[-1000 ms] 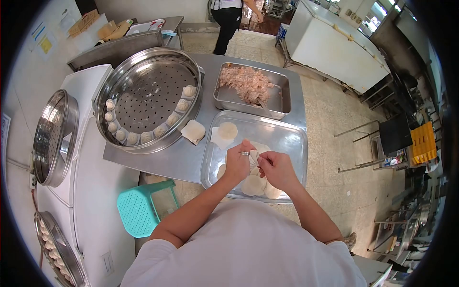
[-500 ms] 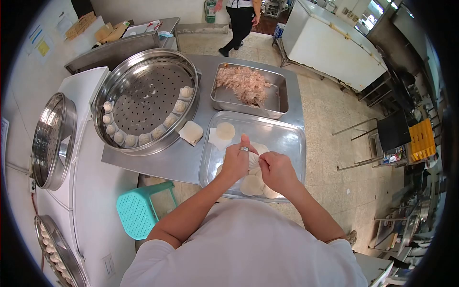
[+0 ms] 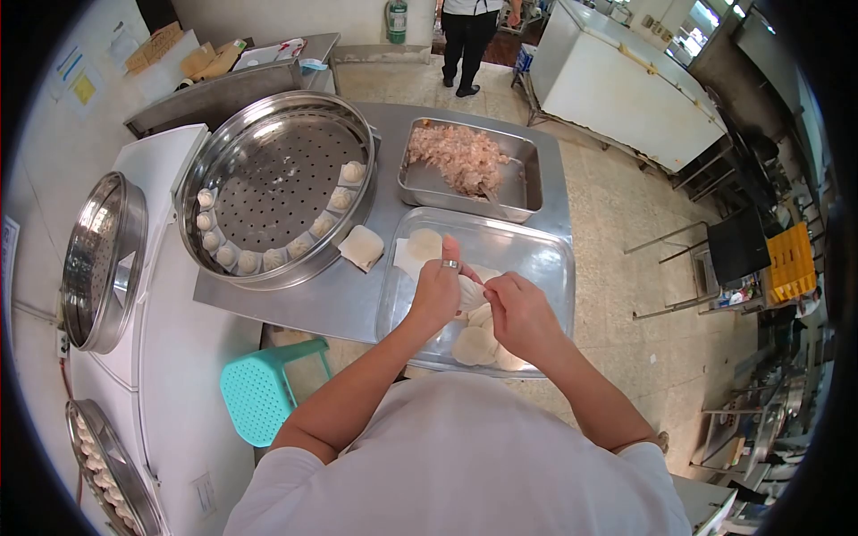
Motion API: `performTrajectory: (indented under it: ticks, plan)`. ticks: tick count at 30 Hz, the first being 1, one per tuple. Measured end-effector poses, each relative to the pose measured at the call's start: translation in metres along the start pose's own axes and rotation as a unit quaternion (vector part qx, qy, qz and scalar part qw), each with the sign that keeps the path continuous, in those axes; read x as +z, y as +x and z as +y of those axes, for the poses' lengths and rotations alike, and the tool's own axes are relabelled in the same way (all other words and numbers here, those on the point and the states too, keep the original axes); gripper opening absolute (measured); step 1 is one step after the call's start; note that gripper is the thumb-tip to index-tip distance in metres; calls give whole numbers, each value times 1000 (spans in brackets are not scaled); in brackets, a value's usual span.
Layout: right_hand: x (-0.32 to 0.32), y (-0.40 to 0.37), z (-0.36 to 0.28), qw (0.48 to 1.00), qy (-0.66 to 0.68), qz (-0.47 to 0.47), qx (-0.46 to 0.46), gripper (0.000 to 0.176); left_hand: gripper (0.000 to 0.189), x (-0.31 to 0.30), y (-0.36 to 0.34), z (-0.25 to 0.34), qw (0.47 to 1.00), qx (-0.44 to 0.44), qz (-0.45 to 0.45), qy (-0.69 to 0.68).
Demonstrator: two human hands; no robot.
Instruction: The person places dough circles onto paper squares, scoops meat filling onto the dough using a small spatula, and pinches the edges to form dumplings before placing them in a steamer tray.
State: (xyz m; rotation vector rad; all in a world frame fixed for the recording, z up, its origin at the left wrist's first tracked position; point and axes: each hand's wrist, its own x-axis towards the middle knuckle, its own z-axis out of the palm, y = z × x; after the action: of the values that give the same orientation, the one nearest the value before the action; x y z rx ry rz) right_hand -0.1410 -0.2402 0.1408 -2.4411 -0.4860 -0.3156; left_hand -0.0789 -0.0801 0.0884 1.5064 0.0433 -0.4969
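Note:
Over the metal tray [image 3: 545, 268], a pleated dumpling [image 3: 470, 293] sits in my left hand [image 3: 436, 293], fingers curled round it. My right hand [image 3: 523, 313] pinches the dumpling's edge from the right side. Round dough wrappers [image 3: 474, 346] lie in the tray below my hands, partly overlapping and partly covered. Another wrapper [image 3: 424, 244] rests by a white paper square [image 3: 408, 259] at the tray's upper left. Beyond the tray, a deep pan [image 3: 534, 183] holds pinkish minced filling [image 3: 456, 156] with a utensil in it, only partly visible.
A large round steamer [image 3: 295, 134] with several dumplings [image 3: 248, 261] along its rim stands at the left. Beside it lies a stack of white paper squares [image 3: 362, 246]. A green stool [image 3: 259, 393] is below the table's left edge. A person [image 3: 469, 40] stands at the back.
My hands stay together at the dumpling, with the right fingers shifted slightly at its edge. The person at the back has stepped right and now stands more upright.

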Motion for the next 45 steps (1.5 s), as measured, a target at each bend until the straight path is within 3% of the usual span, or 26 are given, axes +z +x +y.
performTrajectory:
  ticks: [2,7,13,16,19,22,31,45]
  plan:
    - [-4,5,-11,999,20,38,-17,10,99,-1,-1,5,1000,-18,-13,-12]
    - [-3,3,-2,999,15,6,-39,13,98,1,0,9,996,-12,-29,-82]
    - [-12,6,-14,997,23,-2,-77,13,98,-3,3,-3,996,-25,-35,-74]
    - [-9,6,-12,997,23,-16,-78,11,94,-4,1,4,976,-129,-74,-162]
    - [-7,8,-9,999,12,-20,-45,7,91,1,-6,9,952,-138,-80,-260]
    - [-6,7,-7,999,22,-27,-36,4,89,7,-11,-9,995,19,-30,-97]
    - [-11,2,-11,995,52,-47,-64,12,86,2,-9,-10,982,-120,-48,-139]
    - [-18,-3,-9,989,120,-81,-18,18,85,7,-18,-6,959,-202,-81,-182]
